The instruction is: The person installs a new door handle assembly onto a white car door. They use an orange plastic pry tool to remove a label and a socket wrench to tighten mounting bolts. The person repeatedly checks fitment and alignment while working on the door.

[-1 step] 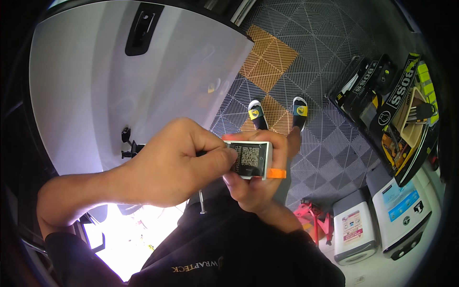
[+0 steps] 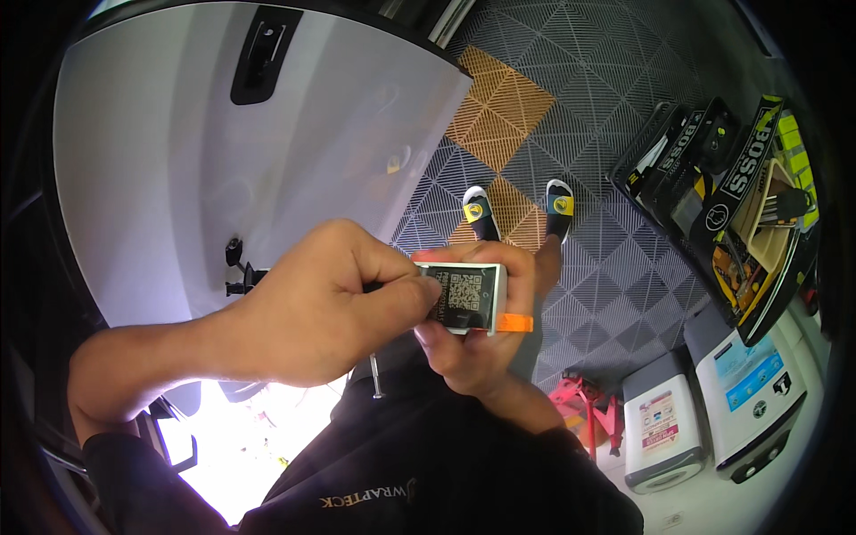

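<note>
In front of my body is a small white rectangular box [image 2: 467, 294] with a dark face that carries a printed square code. An orange tab [image 2: 515, 323] sticks out at its lower right corner. My right hand [image 2: 486, 357] is closed round the box from behind and below, its thumb at the lower edge. My left hand [image 2: 343, 303] is closed at the box's left end, with the thumb pressed on the dark face and the fingers curled. That end of the box is hidden by the left hand.
A pale car door [image 2: 312, 152] with a black handle [image 2: 266, 55] stands open at left. On the right are a black tool organizer [image 2: 758, 160] and two white-and-grey bins [image 2: 662, 428]. A pink-red stand [image 2: 584, 406] is beside them. Grey and tan tiles [image 2: 504, 107] cover the floor.
</note>
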{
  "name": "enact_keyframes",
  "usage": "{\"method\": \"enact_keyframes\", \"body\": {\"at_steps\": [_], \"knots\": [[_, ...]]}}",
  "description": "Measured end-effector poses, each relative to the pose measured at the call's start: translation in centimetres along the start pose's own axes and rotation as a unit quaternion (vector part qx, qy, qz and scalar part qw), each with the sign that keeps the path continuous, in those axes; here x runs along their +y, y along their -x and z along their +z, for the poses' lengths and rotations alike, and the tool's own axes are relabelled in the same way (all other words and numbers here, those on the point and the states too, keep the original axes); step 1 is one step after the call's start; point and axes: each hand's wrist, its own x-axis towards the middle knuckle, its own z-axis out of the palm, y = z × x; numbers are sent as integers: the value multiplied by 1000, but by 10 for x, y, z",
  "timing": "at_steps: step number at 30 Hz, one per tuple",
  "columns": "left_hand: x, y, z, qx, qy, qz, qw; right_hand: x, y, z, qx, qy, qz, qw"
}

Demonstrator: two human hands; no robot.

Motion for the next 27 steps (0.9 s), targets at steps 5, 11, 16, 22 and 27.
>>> {"method": "enact_keyframes", "body": {"at_steps": [5, 11, 16, 22, 27], "knots": [[3, 0, -2, -19, -12, 14, 1000, 3, -5, -5, -13, 6, -23, 1000], [2, 4, -2, -18, -15, 22, 999, 11, -10, -10, -46, 62, -70, 995], [2, 10, 8, 1, -28, 6, 1000, 21, 1, -15, -38, 17, -70, 997], [-9, 32, 27, 76, -259, 138, 953, 2, 13, -20, -66, -37, 21, 997], [-37, 43, 53, 105, -301, 112, 941, -54, -13, -42, -214, -11, 242, 946]]}}
